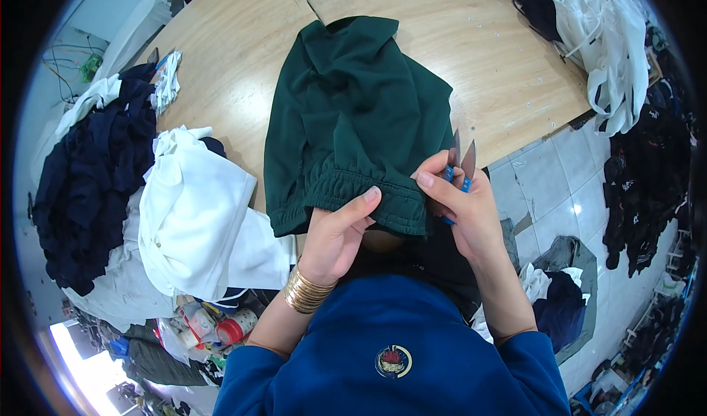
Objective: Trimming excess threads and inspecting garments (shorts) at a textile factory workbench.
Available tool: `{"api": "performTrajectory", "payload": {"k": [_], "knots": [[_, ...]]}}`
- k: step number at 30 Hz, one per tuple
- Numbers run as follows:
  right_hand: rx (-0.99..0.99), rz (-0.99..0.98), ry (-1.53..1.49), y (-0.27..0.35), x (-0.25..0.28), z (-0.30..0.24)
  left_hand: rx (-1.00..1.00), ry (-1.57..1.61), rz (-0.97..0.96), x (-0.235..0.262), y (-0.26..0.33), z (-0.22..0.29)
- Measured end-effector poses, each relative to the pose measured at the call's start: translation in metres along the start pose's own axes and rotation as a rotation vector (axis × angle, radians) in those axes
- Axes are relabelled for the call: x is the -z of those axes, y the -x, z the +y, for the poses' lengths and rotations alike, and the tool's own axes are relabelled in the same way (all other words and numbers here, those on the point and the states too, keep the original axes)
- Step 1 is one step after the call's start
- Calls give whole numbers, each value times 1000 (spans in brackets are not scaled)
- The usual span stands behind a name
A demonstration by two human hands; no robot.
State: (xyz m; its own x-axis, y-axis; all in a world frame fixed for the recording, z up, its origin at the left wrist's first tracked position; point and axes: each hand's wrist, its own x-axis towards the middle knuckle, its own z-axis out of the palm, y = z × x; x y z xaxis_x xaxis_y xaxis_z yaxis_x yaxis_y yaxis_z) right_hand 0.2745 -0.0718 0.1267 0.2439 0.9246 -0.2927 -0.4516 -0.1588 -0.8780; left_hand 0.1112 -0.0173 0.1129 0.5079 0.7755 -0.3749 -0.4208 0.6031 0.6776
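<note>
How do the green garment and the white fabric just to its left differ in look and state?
The green garment is dark; the white fabric is pale. The left hand grips the green garment, while the white fabric lies unheld. Both are creased cloth.

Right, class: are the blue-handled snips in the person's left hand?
No: the right hand holds the snips, while the left hand holds the green garment by its gathered edge.
</note>
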Motion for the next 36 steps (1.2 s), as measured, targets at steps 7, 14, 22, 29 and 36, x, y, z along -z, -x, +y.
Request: {"api": "performTrajectory", "payload": {"k": [7, 14, 22, 29, 36], "knots": [[230, 236, 91, -14, 21, -7, -66, -10, -86, 7, -10, 23], [415, 575, 815, -77, 129, 31, -115, 32, -113, -1, -30, 75], [445, 621, 1334, -153, 124, 38, -231, 268, -222, 21, -149, 223], [465, 607, 1476, -196, 104, 34, -616, 81, 109, 47, -246, 353], [464, 605, 1521, -202, 103, 37, -793, 296, 292, 68, -312, 386]]}}
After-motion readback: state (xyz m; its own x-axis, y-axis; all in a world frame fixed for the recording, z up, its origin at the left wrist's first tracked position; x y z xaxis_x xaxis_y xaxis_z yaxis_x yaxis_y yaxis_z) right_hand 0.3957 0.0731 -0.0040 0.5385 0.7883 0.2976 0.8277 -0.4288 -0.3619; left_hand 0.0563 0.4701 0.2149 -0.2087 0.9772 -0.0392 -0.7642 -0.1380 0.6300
